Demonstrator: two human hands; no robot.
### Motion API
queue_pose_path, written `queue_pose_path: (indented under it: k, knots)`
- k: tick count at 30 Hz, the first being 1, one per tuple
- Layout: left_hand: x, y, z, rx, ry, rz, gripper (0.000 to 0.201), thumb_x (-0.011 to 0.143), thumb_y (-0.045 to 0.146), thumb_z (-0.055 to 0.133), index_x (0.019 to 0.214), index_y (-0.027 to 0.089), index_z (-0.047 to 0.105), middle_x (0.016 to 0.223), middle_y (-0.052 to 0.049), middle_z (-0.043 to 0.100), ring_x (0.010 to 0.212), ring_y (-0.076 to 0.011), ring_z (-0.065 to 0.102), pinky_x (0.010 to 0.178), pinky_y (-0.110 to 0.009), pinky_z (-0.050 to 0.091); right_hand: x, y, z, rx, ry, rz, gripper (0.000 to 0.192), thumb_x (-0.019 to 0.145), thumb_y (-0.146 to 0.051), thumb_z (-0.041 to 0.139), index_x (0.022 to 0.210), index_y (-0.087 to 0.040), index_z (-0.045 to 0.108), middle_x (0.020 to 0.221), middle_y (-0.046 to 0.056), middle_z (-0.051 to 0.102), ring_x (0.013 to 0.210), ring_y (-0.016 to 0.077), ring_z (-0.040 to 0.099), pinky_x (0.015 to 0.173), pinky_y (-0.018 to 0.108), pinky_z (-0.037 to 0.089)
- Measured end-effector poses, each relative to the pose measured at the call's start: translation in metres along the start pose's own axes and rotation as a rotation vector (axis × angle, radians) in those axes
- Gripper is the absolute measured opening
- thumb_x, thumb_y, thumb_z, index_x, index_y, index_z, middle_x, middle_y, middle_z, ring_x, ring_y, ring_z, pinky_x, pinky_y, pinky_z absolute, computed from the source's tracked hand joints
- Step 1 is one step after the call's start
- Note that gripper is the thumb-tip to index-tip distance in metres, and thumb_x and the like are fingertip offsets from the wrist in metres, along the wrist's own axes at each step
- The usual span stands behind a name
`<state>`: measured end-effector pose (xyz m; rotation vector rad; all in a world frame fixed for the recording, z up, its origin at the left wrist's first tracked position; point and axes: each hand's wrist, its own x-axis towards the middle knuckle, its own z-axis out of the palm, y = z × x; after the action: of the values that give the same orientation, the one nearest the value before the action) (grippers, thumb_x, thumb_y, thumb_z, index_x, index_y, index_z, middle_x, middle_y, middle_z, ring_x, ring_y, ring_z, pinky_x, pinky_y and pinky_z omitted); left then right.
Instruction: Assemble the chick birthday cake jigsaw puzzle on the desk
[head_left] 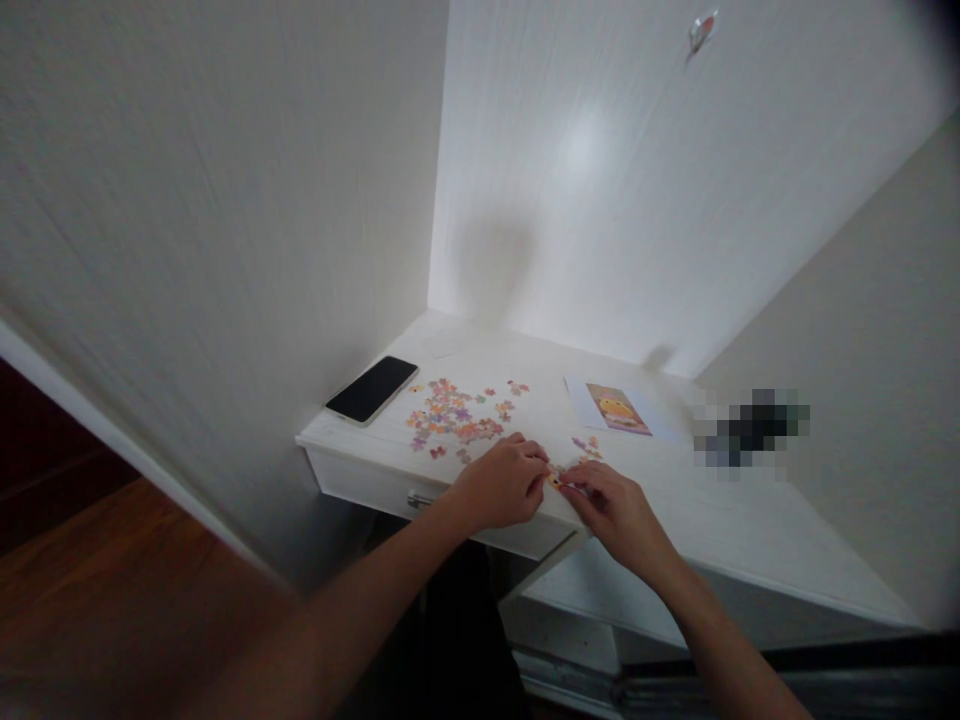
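Near the front edge of the white desk, my left hand (pixel 510 483) and my right hand (pixel 609 500) meet around a small yellow jigsaw piece (pixel 554 480). The fingers of both hands are pinched at it, one hand on each side; my fingertips partly hide it. To the left lies a loose heap of jigsaw pieces (pixel 454 412) in orange, pink, purple and yellow. Just beyond my right hand are a few more pieces (pixel 587 446). A picture card (pixel 619 409) with a yellow figure rests on a white sheet at the back right.
A dark-screened phone (pixel 373 390) lies at the desk's left end by the side wall. White panels enclose the desk (pixel 720 520) at left and back. A drawer handle (pixel 420 499) shows under the front edge. A blurred-out dark patch (pixel 752 428) is at the right.
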<state>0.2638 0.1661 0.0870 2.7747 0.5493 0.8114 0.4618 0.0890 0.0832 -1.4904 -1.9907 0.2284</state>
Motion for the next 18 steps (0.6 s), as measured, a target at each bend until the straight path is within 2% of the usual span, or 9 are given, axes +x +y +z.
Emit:
queue_pose_path:
  k: [5,7,9,11,13,16,18]
  knots:
    - [0.0,0.0,0.0,0.027,-0.005,-0.011,0.02,0.085,0.017,0.051,0.096,0.015,0.068,0.105,-0.011,0.066,0.096,-0.0229,0.059,0.092,-0.038,0.047,0.015,-0.013,-0.009,-0.011,0.042,-0.008,0.019,0.09,-0.036,0.056,0.096,-0.021,0.068,0.094,0.007,0.069,0.083,0.0202,0.063,0.076,0.036,0.053]
    - [-0.001,0.0,0.003,0.04,-0.004,-0.023,0.022,0.085,0.017,0.051,0.1,0.014,0.067,0.107,-0.011,0.066,0.099,-0.024,0.059,0.094,-0.04,0.047,0.034,-0.027,-0.008,-0.011,0.078,-0.023,0.018,0.09,-0.034,0.056,0.095,-0.021,0.068,0.092,0.007,0.069,0.083,0.0204,0.063,0.074,0.035,0.052]
    - [-0.002,-0.001,0.007,0.053,0.001,-0.04,0.028,0.085,0.018,0.05,0.109,0.012,0.063,0.113,-0.014,0.065,0.108,-0.027,0.058,0.099,-0.043,0.045,0.061,-0.048,-0.001,-0.012,0.09,-0.048,0.013,0.088,-0.027,0.058,0.093,-0.022,0.069,0.092,0.007,0.071,0.084,0.0193,0.064,0.079,0.033,0.051]
    - [-0.004,-0.002,0.011,0.064,0.015,-0.065,0.04,0.085,0.019,0.05,0.123,0.009,0.056,0.126,-0.017,0.06,0.122,-0.0306,0.052,0.105,-0.046,0.041,0.096,-0.072,0.014,-0.048,-0.002,-0.097,0.014,0.086,-0.024,0.06,0.095,-0.022,0.07,0.096,0.006,0.072,0.086,0.0183,0.065,0.082,0.032,0.049]
    - [-0.006,-0.004,0.013,0.06,0.018,-0.067,0.053,0.085,0.021,0.05,0.136,0.006,0.044,0.139,-0.02,0.05,0.133,-0.0322,0.042,0.112,-0.046,0.035,0.134,-0.094,0.034,-0.117,-0.15,-0.196,0.017,0.085,-0.023,0.06,0.098,-0.019,0.071,0.098,0.007,0.073,0.089,0.0186,0.065,0.085,0.032,0.047]
    - [-0.007,-0.005,0.013,0.04,0.005,-0.014,0.065,0.089,0.023,0.048,0.147,0.007,0.025,0.154,-0.016,0.031,0.143,-0.0299,0.027,0.119,-0.042,0.023,0.182,-0.115,0.065,-0.228,-0.314,-0.221,0.022,0.081,-0.017,0.062,0.1,-0.017,0.072,0.101,0.009,0.073,0.089,0.0184,0.065,0.081,0.029,0.047]
    - [-0.007,-0.004,0.011,0.046,0.0,0.006,0.068,0.091,0.026,0.047,0.151,0.011,0.018,0.158,-0.011,0.022,0.145,-0.0295,0.019,0.121,-0.039,0.017,0.203,-0.12,0.08,-0.263,-0.406,-0.268,0.026,0.077,-0.013,0.064,0.101,-0.017,0.072,0.105,0.008,0.072,0.092,0.0179,0.065,0.079,0.026,0.045]
